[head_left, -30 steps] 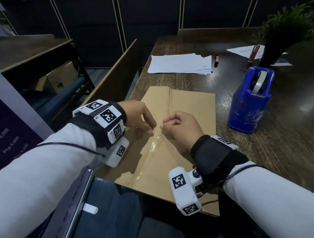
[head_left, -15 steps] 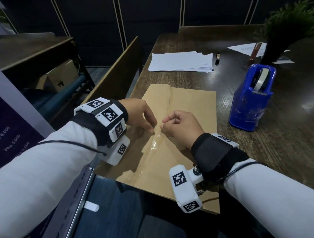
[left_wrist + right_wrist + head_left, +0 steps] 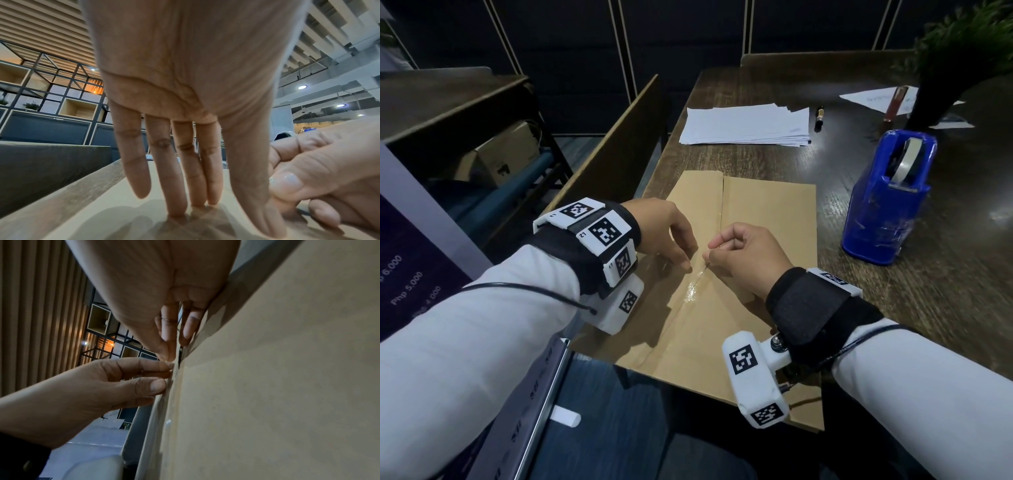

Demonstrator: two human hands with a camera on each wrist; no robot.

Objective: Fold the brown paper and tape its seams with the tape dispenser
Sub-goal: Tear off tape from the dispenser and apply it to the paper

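The folded brown paper (image 3: 767,212) lies flat on the dark wooden table, its near edge hanging over the table's front. A glossy clear tape strip (image 3: 690,293) runs along the lower part of the middle seam. My left hand (image 3: 683,258) presses straight fingers (image 3: 193,186) onto the paper (image 3: 102,219) just left of the seam. My right hand (image 3: 710,258) is curled, and its thumb and forefinger pinch the strip's upper end at the seam. In the right wrist view both the right hand (image 3: 176,344) and the left hand (image 3: 164,378) meet on the paper (image 3: 277,386). The blue tape dispenser (image 3: 876,219) stands to the right, untouched.
A stack of white sheets (image 3: 746,125) and a black pen (image 3: 819,118) lie beyond the brown paper. A potted plant (image 3: 941,96) and a red pen (image 3: 893,106) are at the far right. A wooden bench back (image 3: 613,144) runs along the table's left side.
Both hands stay at the same spot on the seam. Only the head view has shifted slightly.
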